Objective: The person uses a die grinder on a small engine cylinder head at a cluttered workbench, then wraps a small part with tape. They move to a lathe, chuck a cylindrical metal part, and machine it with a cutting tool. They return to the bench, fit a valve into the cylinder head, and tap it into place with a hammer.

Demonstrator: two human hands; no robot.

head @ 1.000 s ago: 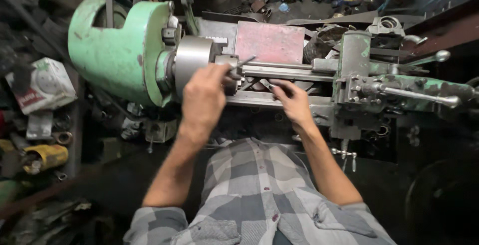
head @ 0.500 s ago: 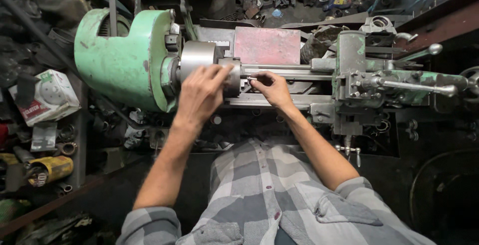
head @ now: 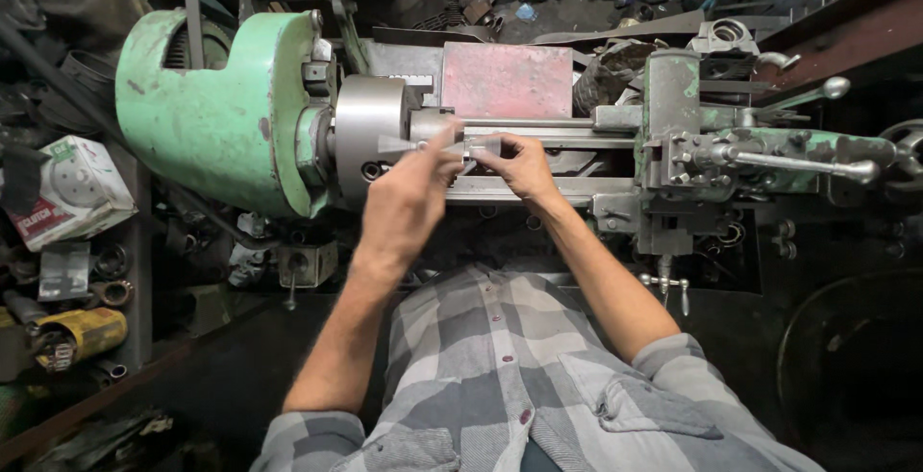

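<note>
While both hands meet just right of the chuck [head: 370,136], the left hand [head: 409,198] pinches a small tapered tool [head: 399,144] pointing at it; the right hand's [head: 524,166] fingers [head: 488,152] close on the rod [head: 538,132] running rightward.

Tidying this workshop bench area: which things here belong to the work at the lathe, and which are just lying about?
In use: left hand, right hand, slim grey metal workpiece, round steel chuck.
Lying about: white cardboard box, yellow cylindrical can, pink metal sheet.
</note>
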